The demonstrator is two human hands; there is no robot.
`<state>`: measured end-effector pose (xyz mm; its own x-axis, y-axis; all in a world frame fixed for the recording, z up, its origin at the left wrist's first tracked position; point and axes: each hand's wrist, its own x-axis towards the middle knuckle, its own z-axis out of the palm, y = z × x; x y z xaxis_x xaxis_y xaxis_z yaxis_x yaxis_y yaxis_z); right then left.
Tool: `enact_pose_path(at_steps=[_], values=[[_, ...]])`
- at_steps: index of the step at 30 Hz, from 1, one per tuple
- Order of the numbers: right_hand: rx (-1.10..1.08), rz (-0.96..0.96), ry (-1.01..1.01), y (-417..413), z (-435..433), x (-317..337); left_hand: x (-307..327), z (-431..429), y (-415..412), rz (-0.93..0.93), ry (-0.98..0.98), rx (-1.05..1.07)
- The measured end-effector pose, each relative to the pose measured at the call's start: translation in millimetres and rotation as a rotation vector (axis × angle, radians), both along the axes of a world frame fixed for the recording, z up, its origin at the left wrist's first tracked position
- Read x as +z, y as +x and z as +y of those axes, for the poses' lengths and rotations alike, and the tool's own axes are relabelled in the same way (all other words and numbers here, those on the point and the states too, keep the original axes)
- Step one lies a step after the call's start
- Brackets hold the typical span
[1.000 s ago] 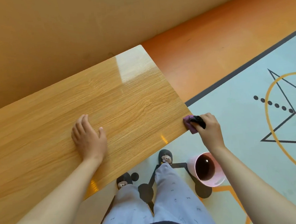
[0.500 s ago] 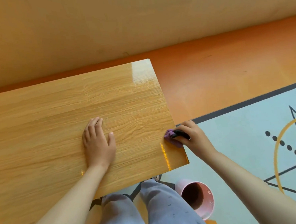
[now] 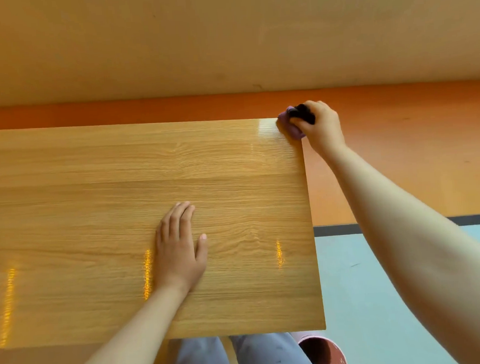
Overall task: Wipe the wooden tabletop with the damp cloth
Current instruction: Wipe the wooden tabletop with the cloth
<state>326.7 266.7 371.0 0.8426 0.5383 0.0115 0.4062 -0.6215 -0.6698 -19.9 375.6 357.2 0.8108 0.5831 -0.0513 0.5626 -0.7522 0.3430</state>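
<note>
Fingers (image 3: 320,112) of the right hand (image 3: 319,126) clamp the cloth (image 3: 293,125) on the tabletop's (image 3: 93,190) far corner.

One tabletop (image 3: 93,190), one cloth (image 3: 293,125), one bucket (image 3: 328,353), seemingly.

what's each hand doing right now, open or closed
Left hand: open, palm flat on the tabletop, holding nothing.
Right hand: closed on the purple cloth at the tabletop's far right corner.
</note>
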Motion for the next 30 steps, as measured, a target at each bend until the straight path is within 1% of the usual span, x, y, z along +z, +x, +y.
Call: enact_pose_path(at_steps=[4,7,9,12,15,19,23,27,30], values=[[-0.066,0.051,0.03,7,6,-3,0,1,0,0.015,0.002,-0.001],[-0.1,0.083,0.057,-5,-2,-3,0,1,-1,0.012,0.001,-0.003],[-0.092,0.093,0.032,-18,-12,-1,0,1,-1,0.01,-0.002,-0.002],[-0.07,0.087,-0.021,-49,-36,0,0,1,-1,0.006,-0.001,-0.011],[-0.065,0.14,0.015,-91,-66,2,-1,1,-3,0.016,0.002,-0.02],[-0.097,0.194,0.007,-159,-111,12,0,1,-4,0.012,-0.014,-0.023],[-0.207,0.183,-0.051,-231,-152,13,2,3,-6,-0.019,-0.075,-0.034],[-0.39,0.165,-0.103,-295,-171,16,13,18,-16,-0.054,-0.254,-0.127],[-0.555,0.124,-0.114,-336,-168,17,25,43,-50,-0.065,-0.197,-0.223]])
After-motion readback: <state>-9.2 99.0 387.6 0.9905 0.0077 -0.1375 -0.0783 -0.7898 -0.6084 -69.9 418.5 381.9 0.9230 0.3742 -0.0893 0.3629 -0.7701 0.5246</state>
